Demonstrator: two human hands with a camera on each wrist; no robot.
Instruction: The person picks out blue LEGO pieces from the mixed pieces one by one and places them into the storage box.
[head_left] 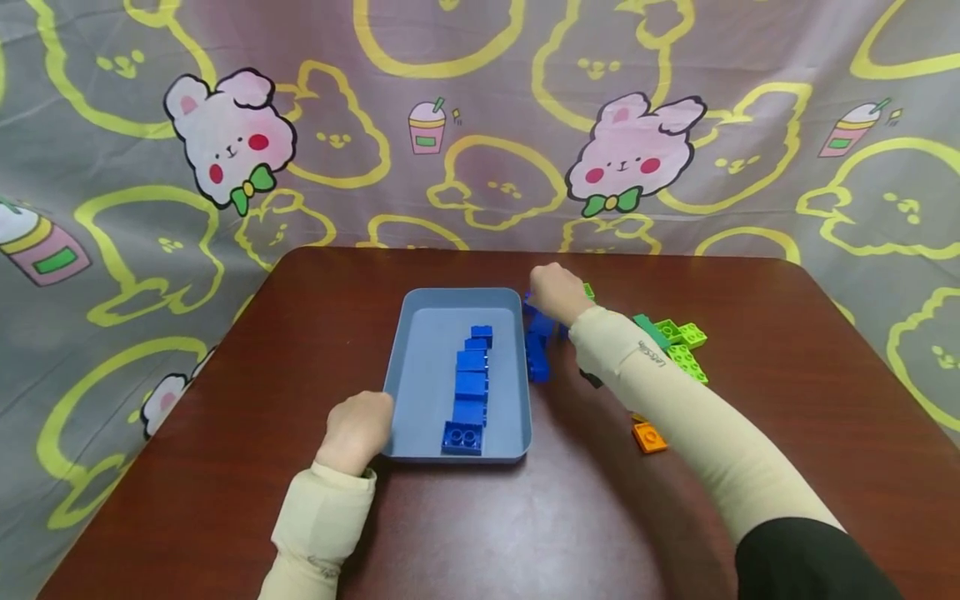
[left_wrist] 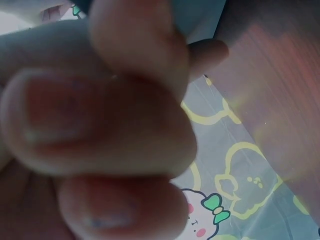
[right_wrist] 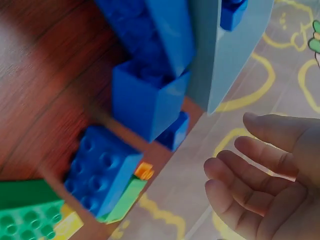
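One left grip (head_left: 358, 429) curled round the tray (head_left: 426, 375), one right grip (head_left: 558, 292) relaxed near blue bricks (head_left: 537, 358)

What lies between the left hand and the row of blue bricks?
Just the tray: its left rim, then a bare stretch of floor. The head view shows it.

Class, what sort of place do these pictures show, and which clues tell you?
Probably an indoor play or activity area: a brown table, a grey-blue tray holding blue toy bricks, and a cartoon-print cloth behind.
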